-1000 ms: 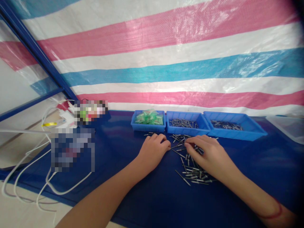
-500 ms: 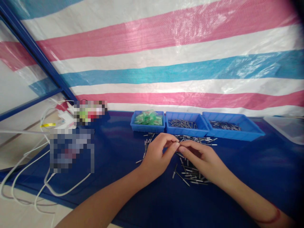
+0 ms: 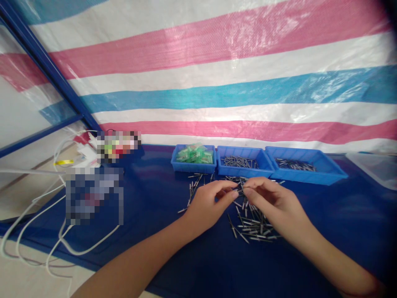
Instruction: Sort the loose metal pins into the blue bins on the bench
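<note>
My left hand is held over the blue table with thumb and forefinger nearly together in a pinch; whatever lies between their tips is too small to make out. Just right of it, my right hand pinches a thin metal blind rivet, its tip pointing toward my left fingers. Beneath both hands, loose blind rivets lie in a heap, partly covered by my right hand. More rivets are strewn beyond my left hand.
Behind the hands stand a blue bin of green plastic packets and two blue bins of rivets. A clear plastic container is at the far right. White cables hang over the table's left side.
The fingertips, touching each other before, have drawn a little apart. My right hand has shifted slightly right, and more of the rivet heap shows between the hands.
</note>
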The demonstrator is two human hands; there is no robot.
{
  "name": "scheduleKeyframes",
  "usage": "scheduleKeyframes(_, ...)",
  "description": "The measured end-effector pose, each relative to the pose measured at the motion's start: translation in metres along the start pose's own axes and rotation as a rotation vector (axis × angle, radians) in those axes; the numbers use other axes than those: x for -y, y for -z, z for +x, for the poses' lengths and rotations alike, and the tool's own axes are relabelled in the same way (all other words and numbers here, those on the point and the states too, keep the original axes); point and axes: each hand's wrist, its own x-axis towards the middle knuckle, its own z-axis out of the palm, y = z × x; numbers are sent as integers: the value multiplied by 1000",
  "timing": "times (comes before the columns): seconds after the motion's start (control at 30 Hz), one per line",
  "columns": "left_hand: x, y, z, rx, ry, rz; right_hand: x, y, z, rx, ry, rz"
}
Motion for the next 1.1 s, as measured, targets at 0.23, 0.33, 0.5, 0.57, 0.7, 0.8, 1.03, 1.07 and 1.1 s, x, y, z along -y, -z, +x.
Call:
scheduleKeyframes(0.23, 5, -3, 0, -16, 9, -86, -3, -3, -1, -44, -25, 36)
scheduleKeyframes(0.33, 4, -3, 0, 25, 10, -63, -4, -1, -2, -29, 10, -6)
scheduleKeyframes(0.5, 2, -1, 0, 48, -21, 2, -4, 2, -4, 9, 58, -60)
scheduleKeyframes(0.57, 3, 0, 0, 1, -13, -22, -2, 2, -4, 33, 72, -75)
scheduleKeyframes(0.7, 3, 2, 1, -73, -15, -28, -2, 1, -3, 90, 85, -153)
scheduleKeyframes(0.8, 0, 6, 1, -27, -39, 106, -5, 6, 2, 103, 78, -237)
scheduleKeyframes(1.03, 5, 13, -4, 183, -172, 711, -20, 72, 28, -393, -70, -665)
scheduleKeyframes(1.07, 7, 13, -5, 215, -173, 762, -25, 84, 31, -449, -85, -720)
scheduleKeyframes(1.1, 9, 12, -5, 242, -172, 798, -29, 96, 34, -473, -90, -827)
